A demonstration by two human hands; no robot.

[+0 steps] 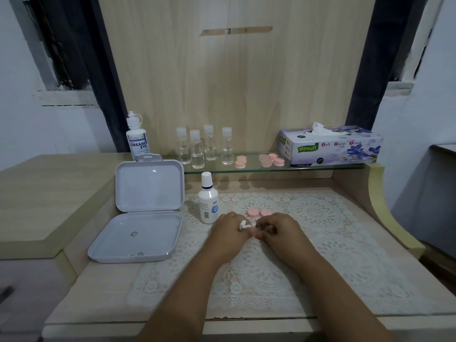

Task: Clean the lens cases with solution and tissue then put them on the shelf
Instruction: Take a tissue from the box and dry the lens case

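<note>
I have a pink lens case pinched in the curled fingers of my right hand, low over the lace table mat, though most of the case is hidden behind my knuckles and I cannot tell whether it is capped; my left hand is curled round a small wad of white tissue and holds it right against the case, so both hands meet at the middle of the mat. Just beyond my fingers a second pink lens case lies flat on the mat, its two round caps side by side. To its left a white solution bottle stands upright with its cap on, close to my left hand. Further left a grey plastic storage box sits open, its lid tilted up. Above the desk runs a glass shelf; on it lie more pink lens cases, one to the left and a cluster nearer the Mysoft tissue box, which takes the right end with a sheet sticking out of its top. Four small clear bottles stand in a group on the shelf's left half, and a Dream Eye solution bottle stands upright at the far left end
</note>
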